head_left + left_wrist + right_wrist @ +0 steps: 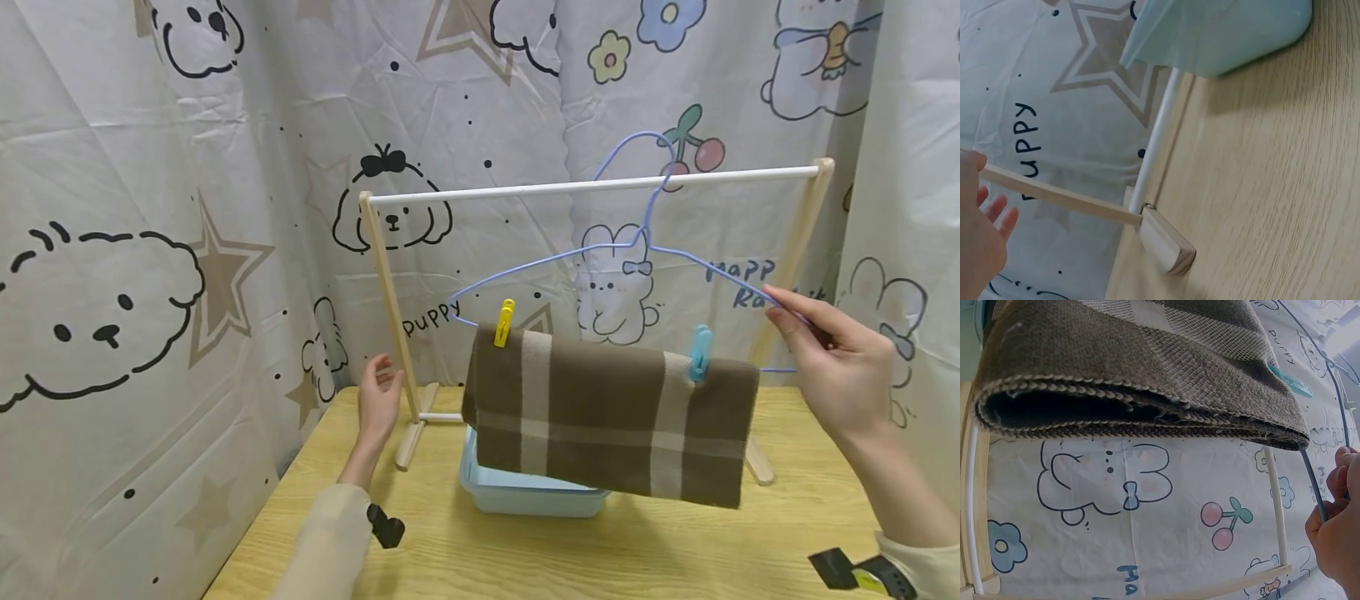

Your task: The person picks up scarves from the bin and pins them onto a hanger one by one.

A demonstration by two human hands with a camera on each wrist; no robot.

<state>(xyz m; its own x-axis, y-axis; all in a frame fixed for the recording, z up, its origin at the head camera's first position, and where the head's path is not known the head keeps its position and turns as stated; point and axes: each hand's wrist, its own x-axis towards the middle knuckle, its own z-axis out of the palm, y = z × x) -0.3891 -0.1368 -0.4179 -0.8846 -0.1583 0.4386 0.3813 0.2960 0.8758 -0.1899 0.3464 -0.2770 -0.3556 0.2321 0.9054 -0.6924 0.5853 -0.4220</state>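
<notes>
My right hand (pixel 847 367) pinches the right end of a blue wire hanger (pixel 547 258) between thumb and fingers. Over the hanger's lower bar hangs a folded brown cloth (pixel 600 408) with pale stripes. A yellow clothespin (pixel 505 323) clips it at the left and a blue clothespin (pixel 701 353) at the right. The hanger's hook arches above the white rod of a small wooden rack (pixel 525 191), its neck crossing in front. Beside the rack's left post is my left hand (pixel 379 404), fingers loosely bent and holding nothing; whether it touches the post is unclear.
A pale blue plastic basin (pixel 536 500) stands on the wooden table (pixel 420 542) beneath the cloth, partly covered by it. The rack's feet (pixel 410 444) rest on the table. Printed curtains (pixel 480 108) surround the table at the back and sides.
</notes>
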